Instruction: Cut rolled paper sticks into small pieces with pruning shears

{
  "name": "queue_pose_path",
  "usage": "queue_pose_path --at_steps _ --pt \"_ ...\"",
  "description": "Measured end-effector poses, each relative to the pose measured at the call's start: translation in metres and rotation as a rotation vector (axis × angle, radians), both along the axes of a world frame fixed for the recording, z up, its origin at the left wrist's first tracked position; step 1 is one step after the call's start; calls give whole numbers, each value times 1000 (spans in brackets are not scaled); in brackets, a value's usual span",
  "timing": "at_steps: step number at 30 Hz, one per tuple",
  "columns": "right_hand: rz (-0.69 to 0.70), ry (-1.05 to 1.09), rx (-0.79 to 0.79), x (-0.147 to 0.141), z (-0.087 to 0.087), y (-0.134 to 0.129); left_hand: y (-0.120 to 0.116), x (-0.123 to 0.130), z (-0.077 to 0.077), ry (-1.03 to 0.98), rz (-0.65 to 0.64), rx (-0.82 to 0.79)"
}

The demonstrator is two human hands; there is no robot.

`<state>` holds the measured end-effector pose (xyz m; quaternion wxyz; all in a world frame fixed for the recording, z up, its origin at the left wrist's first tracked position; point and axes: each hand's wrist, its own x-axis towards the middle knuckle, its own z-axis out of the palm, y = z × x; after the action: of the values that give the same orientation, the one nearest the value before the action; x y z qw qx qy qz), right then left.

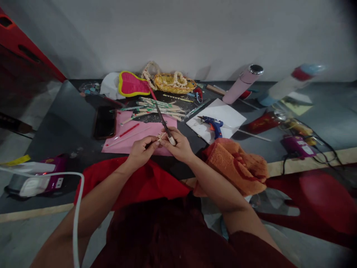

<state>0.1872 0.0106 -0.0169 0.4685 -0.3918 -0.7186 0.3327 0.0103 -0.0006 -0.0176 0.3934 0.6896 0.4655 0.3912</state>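
Observation:
Over the front edge of a pink sheet [125,130], my left hand [142,150] pinches a small pale beaded piece [161,137] from the left. My right hand [180,146] meets it from the right, fingers closed round the white handle [171,140] of a long thin dark tool [161,118], and its thumb is also at the pale piece. The tool points up and away, toward the back. Beyond the hands lies a pile of paper-wrapped sticks [158,108]. The exact shape of the small piece is partly hidden by fingers.
A phone [105,122] lies left. A blue glue gun [213,124] rests on white paper [234,115] at right. Behind are a yellow basket [175,87] and a pink bottle [242,85]. An orange towel [234,165] and red cloth [134,184] lie at the front edge.

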Motion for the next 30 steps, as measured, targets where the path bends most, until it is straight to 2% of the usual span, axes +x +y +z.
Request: queue_pose_path --at_steps 9,16,20,25,30 --pt "-1 3 16 0 0 -1 0 -1 -4 14 -6 24" --pt "-13 18 25 -1 -1 -1 -1 0 -14 -89 39 -30" --pt "-23 17 5 -2 -1 -2 -3 0 -13 -17 74 -1" --pt "-25 30 5 -2 -3 -1 -3 -1 -10 135 109 142" --pt "-19 39 17 -3 -4 -1 -3 -3 -12 208 115 207"
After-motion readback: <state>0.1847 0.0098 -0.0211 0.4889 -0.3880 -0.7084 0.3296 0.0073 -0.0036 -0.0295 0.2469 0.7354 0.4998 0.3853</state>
